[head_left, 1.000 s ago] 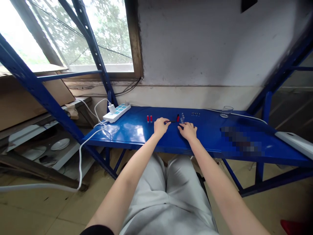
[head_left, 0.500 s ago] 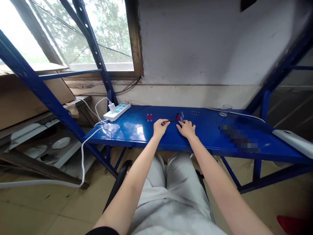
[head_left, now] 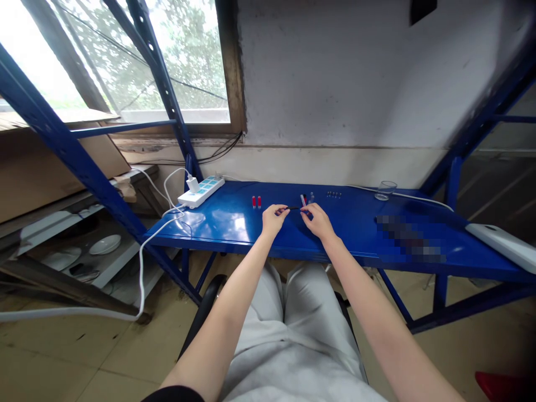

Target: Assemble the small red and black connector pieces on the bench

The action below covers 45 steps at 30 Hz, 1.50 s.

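My left hand (head_left: 274, 218) rests on the blue shelf top (head_left: 234, 223) with its fingers pinched on a thin black stick-like tool (head_left: 293, 208) that points right. My right hand (head_left: 318, 220) is closed on a small clear vial with a red part (head_left: 303, 200), tilted toward the tool's tip. Two small red vials (head_left: 256, 201) stand upright just left of my left hand. A few clear vials (head_left: 312, 196) stand behind my right hand.
A white power strip (head_left: 200, 191) with a plugged charger and white cable lies at the back left. A row of tiny dark parts (head_left: 334, 194) and a glass cup (head_left: 386, 190) stand farther right. A white object (head_left: 502, 243) lies at the right edge. Plates (head_left: 104, 244) sit on a lower left shelf.
My right hand has drawn left and lifted the small red-and-clear vial off the shelf, bringing it close to the tool's tip. My left hand has barely moved.
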Available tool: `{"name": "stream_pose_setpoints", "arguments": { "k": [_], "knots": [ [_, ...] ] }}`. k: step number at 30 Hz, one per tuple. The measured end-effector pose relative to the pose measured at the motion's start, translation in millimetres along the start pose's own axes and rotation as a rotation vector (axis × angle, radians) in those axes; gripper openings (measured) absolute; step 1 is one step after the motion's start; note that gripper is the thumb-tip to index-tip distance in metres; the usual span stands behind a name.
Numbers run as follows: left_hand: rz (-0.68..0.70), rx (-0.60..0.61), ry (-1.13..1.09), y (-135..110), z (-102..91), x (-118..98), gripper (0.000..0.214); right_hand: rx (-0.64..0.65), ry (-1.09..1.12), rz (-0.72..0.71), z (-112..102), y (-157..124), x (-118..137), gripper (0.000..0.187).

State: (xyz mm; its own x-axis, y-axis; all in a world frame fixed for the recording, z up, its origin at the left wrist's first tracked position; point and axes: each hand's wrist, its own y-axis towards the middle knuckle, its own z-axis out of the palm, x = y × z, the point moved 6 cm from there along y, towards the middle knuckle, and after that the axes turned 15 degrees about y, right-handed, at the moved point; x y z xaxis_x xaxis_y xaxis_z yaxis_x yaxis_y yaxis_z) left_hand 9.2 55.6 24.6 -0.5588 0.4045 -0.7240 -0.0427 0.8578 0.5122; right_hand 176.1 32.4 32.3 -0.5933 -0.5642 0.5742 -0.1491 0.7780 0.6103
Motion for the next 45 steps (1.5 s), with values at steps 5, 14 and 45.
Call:
{"name": "stream_pose_setpoints", "arguments": {
  "k": [5,14,45],
  "knots": [
    [-0.004,0.01,0.005,-0.3,-0.2,-0.5,0.018,-0.15,0.157,0.012,-8.0,-2.3,3.2,0.028],
    [-0.031,0.002,0.037,0.1,0.2,3.8,0.017,-0.201,0.251,0.06,-14.0,-5.5,9.3,0.031],
    [-0.045,0.208,-0.213,-0.4,19.8,9.7,0.026,-0.126,0.614,0.128,-2.3,-2.8,-3.1,0.029]
  ]
}}
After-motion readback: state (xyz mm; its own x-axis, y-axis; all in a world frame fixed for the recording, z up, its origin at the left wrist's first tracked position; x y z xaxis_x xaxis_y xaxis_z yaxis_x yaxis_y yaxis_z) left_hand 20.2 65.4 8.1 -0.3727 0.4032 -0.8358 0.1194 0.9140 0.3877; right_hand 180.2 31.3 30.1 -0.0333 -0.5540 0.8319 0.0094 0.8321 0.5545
